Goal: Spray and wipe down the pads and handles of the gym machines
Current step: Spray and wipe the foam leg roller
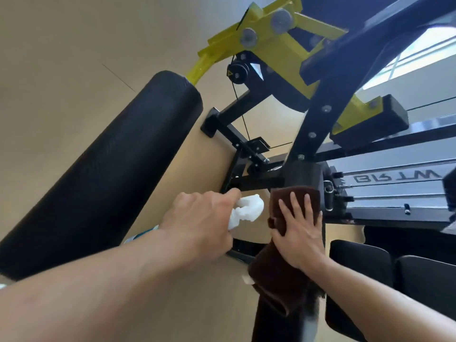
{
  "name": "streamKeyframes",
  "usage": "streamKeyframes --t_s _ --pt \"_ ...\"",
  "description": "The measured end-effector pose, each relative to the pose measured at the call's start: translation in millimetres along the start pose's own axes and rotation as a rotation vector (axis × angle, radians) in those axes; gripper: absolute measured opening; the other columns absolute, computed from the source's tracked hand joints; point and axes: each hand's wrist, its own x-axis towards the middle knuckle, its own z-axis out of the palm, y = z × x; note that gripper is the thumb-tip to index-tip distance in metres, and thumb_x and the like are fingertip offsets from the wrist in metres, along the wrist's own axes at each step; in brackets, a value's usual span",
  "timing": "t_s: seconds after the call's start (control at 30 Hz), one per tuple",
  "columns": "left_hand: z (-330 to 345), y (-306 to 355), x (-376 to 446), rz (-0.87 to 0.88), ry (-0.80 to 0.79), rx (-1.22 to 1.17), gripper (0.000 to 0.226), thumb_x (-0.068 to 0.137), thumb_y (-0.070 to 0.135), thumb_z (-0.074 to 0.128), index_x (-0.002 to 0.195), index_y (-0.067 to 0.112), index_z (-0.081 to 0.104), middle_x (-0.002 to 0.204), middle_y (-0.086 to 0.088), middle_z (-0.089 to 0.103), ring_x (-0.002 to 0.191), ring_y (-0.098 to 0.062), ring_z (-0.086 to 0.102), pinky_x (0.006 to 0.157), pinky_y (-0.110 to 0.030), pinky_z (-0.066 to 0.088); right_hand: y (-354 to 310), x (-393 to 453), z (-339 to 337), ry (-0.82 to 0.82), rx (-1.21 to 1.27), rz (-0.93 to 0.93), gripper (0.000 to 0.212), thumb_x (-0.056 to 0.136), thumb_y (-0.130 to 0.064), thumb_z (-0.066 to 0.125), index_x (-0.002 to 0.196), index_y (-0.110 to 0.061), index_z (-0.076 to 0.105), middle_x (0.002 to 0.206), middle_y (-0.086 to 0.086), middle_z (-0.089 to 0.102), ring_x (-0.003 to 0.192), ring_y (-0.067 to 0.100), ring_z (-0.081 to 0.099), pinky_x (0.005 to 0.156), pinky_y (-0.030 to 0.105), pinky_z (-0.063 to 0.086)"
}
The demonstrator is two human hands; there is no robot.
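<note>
- Right hand (299, 233): fingers flat and spread, pressing brown cloth (286, 262) onto a black pad (302, 177) of the machine.
- Left hand (199, 218): curled round the white head of the spray bottle (246, 211), just left of the cloth.
- Roller pad (103, 174): far left, well apart.
- Risk: the cloth's hanging end could slip off; an accidental squeeze would spray the floor (61, 45).

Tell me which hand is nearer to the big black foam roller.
The left. The left hand, gripping the white spray bottle, is just beside the foam roller. The right hand lies farther off, pressing the brown cloth onto a black pad.
</note>
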Motion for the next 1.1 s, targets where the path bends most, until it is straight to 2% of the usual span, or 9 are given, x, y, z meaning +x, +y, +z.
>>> streamKeyframes --t_s 0.17,0.27,0.47,0.67,0.77,0.83,0.93,1.0,1.1 --pt "15.8 -13.7 7.3 -0.01 0.087 -0.034 0.038 0.092 0.028 0.054 0.126 0.038 0.041 0.079 0.008 0.057 0.07 -0.02 0.056 0.065 -0.034 0.039 27.9 135.1 -35.9 0.022 0.06 0.172 0.072 0.097 -0.057 0.044 0.162 -0.032 0.025 0.174 -0.003 0.001 0.158 0.03 -0.014 0.125 0.064 0.001" --pt "29.3 -20.3 -2.4 -0.036 0.102 -0.014 0.043 0.091 0.028 0.054 0.129 0.04 0.04 0.078 0.01 0.052 0.071 -0.019 0.055 0.066 -0.033 0.037 18.7 143.0 -35.4 0.048 0.028 0.226 0.074 0.096 -0.056 0.043 0.162 -0.03 0.024 0.173 0.003 0.002 0.158 0.037 -0.008 0.125 0.063 0.005" --pt "44.1 -4.1 -46.6 -0.123 -0.056 -0.077 0.044 0.09 0.026 0.048 0.13 0.042 0.038 0.091 0.011 0.06 0.08 -0.018 0.058 0.063 -0.031 0.035 -26.4 -48.8 20.6 0.045 0.101 0.154 0.075 0.097 -0.052 0.041 0.165 -0.033 0.017 0.173 0.002 -0.015 0.156 0.034 -0.023 0.127 0.058 -0.002" --pt "42.0 23.5 -98.0 -0.115 -0.221 -0.172 0.043 0.095 0.03 0.047 0.134 0.043 0.037 0.102 0.01 0.064 0.091 -0.016 0.061 0.082 -0.034 0.048 -69.2 -221.2 54.1 -0.239 -0.084 -0.177 0.071 0.074 -0.054 0.052 0.139 -0.028 0.065 0.165 0.01 0.037 0.157 0.039 0.016 0.117 0.07 0.017" --pt "41.7 22.2 -101.2 -0.103 -0.263 -0.183 0.042 0.094 0.03 0.049 0.134 0.042 0.039 0.095 0.011 0.06 0.086 -0.016 0.058 0.081 -0.034 0.047 -55.5 -176.0 33.2 -0.122 -0.108 -0.258 0.07 0.086 -0.051 0.038 0.145 -0.019 0.06 0.164 0.007 0.038 0.158 0.032 0.013 0.122 0.065 0.011" --pt "44.4 19.2 -92.5 -0.11 -0.252 -0.144 0.04 0.093 0.029 0.05 0.13 0.04 0.041 0.093 0.01 0.06 0.089 -0.018 0.061 0.082 -0.036 0.047 -36.4 -90.3 14.3 -0.062 -0.127 -0.165 0.072 0.096 -0.051 0.023 0.159 -0.02 0.038 0.172 0.004 0.017 0.159 0.03 -0.007 0.126 0.06 -0.004" --pt "51.6 15.4 -74.9 -0.087 -0.192 -0.004 0.046 0.091 0.029 0.053 0.134 0.04 0.038 0.099 0.008 0.065 0.091 -0.019 0.064 0.074 -0.034 0.041 -14.3 31.3 -13.1 -0.11 -0.232 -0.009 0.083 0.1 -0.064 0.038 0.165 -0.021 0.013 0.174 0.005 -0.007 0.156 0.035 -0.022 0.124 0.061 -0.011" --pt "53.8 13.2 -74.0 -0.106 -0.164 0.044 0.047 0.09 0.029 0.053 0.133 0.038 0.038 0.101 0.008 0.065 0.089 -0.019 0.064 0.07 -0.033 0.037 -15.2 59.8 -15.2 -0.1 -0.267 0.064 0.085 0.098 -0.061 0.05 0.165 -0.023 0.013 0.174 0.007 -0.008 0.156 0.039 -0.02 0.123 0.065 -0.01" --pt "52.3 9.4 -83.7 -0.155 -0.192 0.036 0.04 0.09 0.028 0.05 0.128 0.037 0.04 0.094 0.009 0.061 0.087 -0.022 0.062 0.069 -0.033 0.037 -25.8 34.8 -11.5 -0.043 -0.317 0.018 0.072 0.1 -0.056 0.046 0.163 -0.028 0.023 0.173 0.009 -0.005 0.156 0.042 -0.018 0.122 0.068 -0.01"
